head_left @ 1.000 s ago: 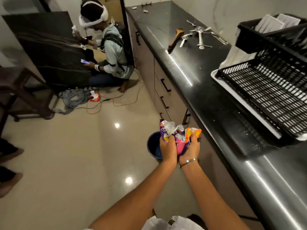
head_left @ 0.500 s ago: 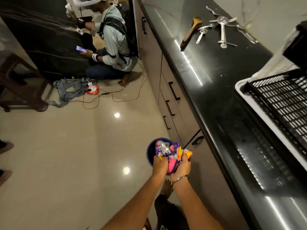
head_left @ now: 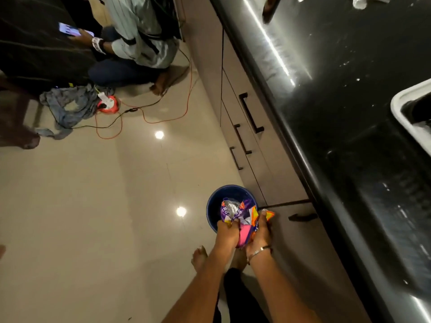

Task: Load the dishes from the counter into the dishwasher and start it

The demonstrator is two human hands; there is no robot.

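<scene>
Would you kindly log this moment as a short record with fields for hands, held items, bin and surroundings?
left hand: grips crumpled wrappers
right hand: grips the same bundle, bracelet at wrist
pink item: between both hands, identity unclear
blue bin: on floor, under the bundle
counter: black, to the right
seated person: on floor, holding a phone
</scene>
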